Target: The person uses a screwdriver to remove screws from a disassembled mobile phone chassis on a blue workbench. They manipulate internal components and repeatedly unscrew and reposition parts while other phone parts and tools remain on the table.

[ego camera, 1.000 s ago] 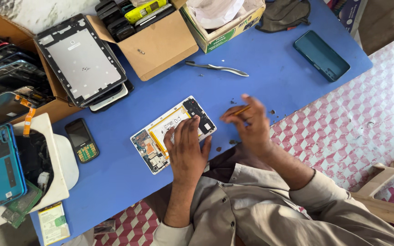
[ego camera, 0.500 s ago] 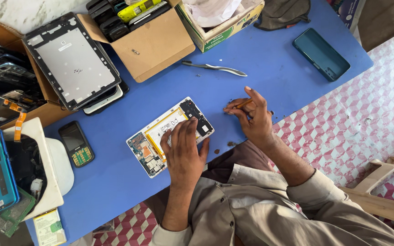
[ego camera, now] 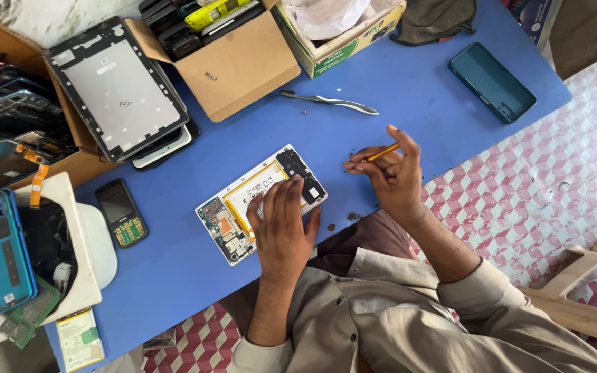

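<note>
The opened white tablet with bared circuit boards (ego camera: 260, 203) lies on the blue table (ego camera: 416, 90), my left hand (ego camera: 281, 224) flat on it; my right hand (ego camera: 388, 173), now lifted aside, pinches a thin yellow-handled screwdriver (ego camera: 380, 153).

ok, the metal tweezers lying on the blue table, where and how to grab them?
Probably pinch the tweezers across the mid-body, coming straight down from above. They lie flat on the blue table, with bare surface on both long sides, the cardboard box just behind. The slim tip points right, so the wider left half gives more to hold. Both hands are busy: left hand, right hand.
</note>
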